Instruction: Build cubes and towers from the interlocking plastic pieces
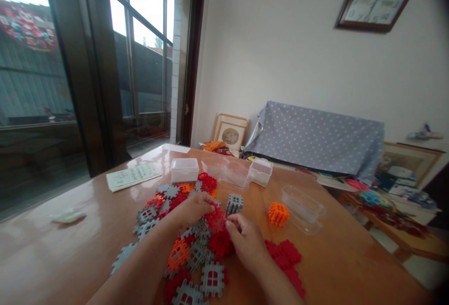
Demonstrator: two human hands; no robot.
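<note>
Both my hands meet over a heap of plastic interlocking tiles with toothed edges. My left hand (198,209) pinches the upper left side of a red interlocking tile (215,218). On the same tile's right edge, the thumb and fingers of my right hand (243,237) are closed. Grey window tiles (212,279), orange tiles (177,252) and more red ones lie loosely under and around my hands. Just beyond my right hand stands a stack of grey tiles (235,204). An orange stack (278,214) sits farther right, and red tiles (285,254) lie beside my right forearm.
Clear plastic boxes (184,170) and an open clear container (303,207) stand toward the back and right of the wooden table (336,249). Written paper (133,177) and a crumpled pale wrapper (67,216) lie at left. Behind is a dotted cloth cover (319,141).
</note>
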